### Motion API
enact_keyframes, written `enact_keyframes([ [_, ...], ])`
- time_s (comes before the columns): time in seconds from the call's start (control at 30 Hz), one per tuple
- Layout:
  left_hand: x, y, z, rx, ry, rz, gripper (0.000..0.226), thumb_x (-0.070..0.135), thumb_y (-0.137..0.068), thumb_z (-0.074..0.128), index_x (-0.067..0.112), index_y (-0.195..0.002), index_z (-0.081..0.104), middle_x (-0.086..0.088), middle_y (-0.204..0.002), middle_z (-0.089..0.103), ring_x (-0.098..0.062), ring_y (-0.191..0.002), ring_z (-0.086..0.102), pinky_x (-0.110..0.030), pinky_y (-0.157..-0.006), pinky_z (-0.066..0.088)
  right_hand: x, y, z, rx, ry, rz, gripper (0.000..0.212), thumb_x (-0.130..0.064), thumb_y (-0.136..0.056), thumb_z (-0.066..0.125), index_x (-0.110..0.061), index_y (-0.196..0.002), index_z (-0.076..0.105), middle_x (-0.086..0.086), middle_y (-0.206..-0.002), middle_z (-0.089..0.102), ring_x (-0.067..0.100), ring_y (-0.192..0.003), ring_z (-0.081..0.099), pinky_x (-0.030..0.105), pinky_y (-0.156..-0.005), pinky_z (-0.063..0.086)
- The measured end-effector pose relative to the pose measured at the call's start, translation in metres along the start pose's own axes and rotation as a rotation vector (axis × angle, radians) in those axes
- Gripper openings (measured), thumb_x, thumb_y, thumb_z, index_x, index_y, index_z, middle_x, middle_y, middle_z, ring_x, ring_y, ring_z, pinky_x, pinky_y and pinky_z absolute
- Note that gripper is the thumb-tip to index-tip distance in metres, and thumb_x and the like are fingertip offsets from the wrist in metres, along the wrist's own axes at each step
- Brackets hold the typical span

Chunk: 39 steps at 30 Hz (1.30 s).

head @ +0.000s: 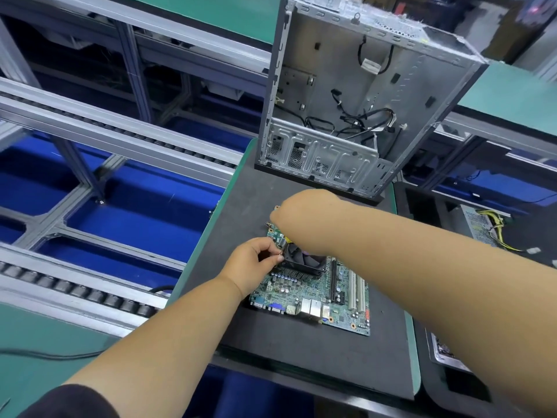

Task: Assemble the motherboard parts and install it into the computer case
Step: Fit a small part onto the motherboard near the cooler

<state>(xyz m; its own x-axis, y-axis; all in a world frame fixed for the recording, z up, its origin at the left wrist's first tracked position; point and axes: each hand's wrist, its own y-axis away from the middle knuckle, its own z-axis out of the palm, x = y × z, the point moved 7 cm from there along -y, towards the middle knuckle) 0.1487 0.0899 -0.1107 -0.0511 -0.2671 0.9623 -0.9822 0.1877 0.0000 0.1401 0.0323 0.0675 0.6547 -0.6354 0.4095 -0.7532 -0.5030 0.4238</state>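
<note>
**Bench inventory: cooler fitting in hand, case not yet loaded**

1. Grey aluminium roller conveyor [99, 137], far left, running diagonally over blue trays beneath. Not part of the job.

2. Left hand [251, 260], reaching in from lower left. Fingers curled, thumb and fingertips pinching something small at the left edge of the cooler; whether clip, screw or wire cannot be told.

3. Black square cooling fan on finned metal heatsink [304, 263], seated on the board's upper left area. Appears in place; fastening looks to be under way.

4. Green rectangular printed-circuit motherboard [313, 294], lying flat on the dark foam mat [301, 357] at the middle of the bench, well apart from the case. Its long axis runs from upper left to lower right. The rear port row (blue VGA socket, silver network and USB blocks) faces the person along the near edge; black and pale slots lie toward the right.

5. Right hand [297, 212], arm crossing over the board from the right. Hand turned away, fingers curled at the board's far left corner; what it holds, if anything, cannot be told.

6. Open grey sheet-steel computer case [346, 95], standing upright at the far end of the mat, open side toward the person, loose black cables inside. No board inside.

Progress, as judged: early to middle. Remaining: finish securing the cooler, fit any further parts, carry the board into the case, fasten, connect cables.
</note>
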Motion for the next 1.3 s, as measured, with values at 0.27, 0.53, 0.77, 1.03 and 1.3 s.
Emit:
enact_keyframes([
  [0.27, 0.005, 0.007, -0.003, 0.041, -0.076, -0.043, 0.024, 0.02, -0.086, 0.072, 0.037, -0.072, 0.063, 0.018, -0.078, 0.064, 0.006, -0.077, 0.057, -0.006, -0.069, 0.04, 0.002, -0.006, -0.006, -0.033, 0.023, 0.004, 0.013, -0.01, -0.083, 0.058, -0.016, -0.072, 0.056, -0.004, -0.064, 0.044, 0.016, -0.052, 0.04, 0.024, -0.046, 0.03],
  [0.53, -0.003, 0.011, -0.007, 0.054, -0.026, -0.117, 0.031, 0.016, -0.085, 0.073, 0.045, -0.078, 0.065, 0.029, -0.078, 0.067, 0.018, -0.082, 0.059, 0.003, -0.07, 0.04, -0.009, -0.033, -0.013, -0.032, -0.067, 0.061, 0.022, -0.012, -0.084, 0.051, -0.019, -0.064, 0.05, -0.006, -0.067, 0.047, 0.015, -0.056, 0.044, 0.024, -0.05, 0.032],
  [0.77, 0.003, 0.007, -0.006, -0.034, -0.278, -0.056, 0.03, 0.017, -0.083, 0.074, 0.028, -0.109, 0.066, 0.022, -0.085, 0.061, -0.002, -0.085, 0.061, -0.013, -0.08, 0.045, 0.006, -0.043, 0.0, -0.17, -0.21, 0.116, 0.027, -0.009, -0.086, 0.047, -0.016, -0.06, 0.047, 0.0, -0.065, 0.044, 0.019, -0.057, 0.04, 0.03, -0.06, 0.039],
  [1.03, 0.011, 0.002, 0.0, -0.058, -0.454, 0.011, 0.009, 0.016, -0.084, 0.072, 0.016, -0.08, 0.063, 0.002, -0.083, 0.065, -0.015, -0.078, 0.057, -0.025, -0.07, 0.045, 0.01, -0.033, 0.008, -0.317, -0.123, 0.094, 0.038, -0.038, -0.09, 0.067, -0.018, -0.062, 0.05, -0.002, -0.065, 0.049, 0.013, -0.054, 0.043, 0.026, -0.049, 0.035],
  [1.3, 0.011, -0.004, 0.0, -0.109, -0.481, 0.036, 0.012, 0.013, -0.084, 0.071, 0.015, -0.076, 0.063, 0.011, -0.071, 0.052, -0.009, -0.068, 0.05, -0.006, -0.055, 0.03, -0.001, -0.016, 0.001, -0.016, 0.063, 0.001, 0.017, -0.007, -0.08, 0.058, -0.019, -0.071, 0.05, -0.005, -0.065, 0.042, 0.018, -0.056, 0.041, 0.023, -0.046, 0.025],
])
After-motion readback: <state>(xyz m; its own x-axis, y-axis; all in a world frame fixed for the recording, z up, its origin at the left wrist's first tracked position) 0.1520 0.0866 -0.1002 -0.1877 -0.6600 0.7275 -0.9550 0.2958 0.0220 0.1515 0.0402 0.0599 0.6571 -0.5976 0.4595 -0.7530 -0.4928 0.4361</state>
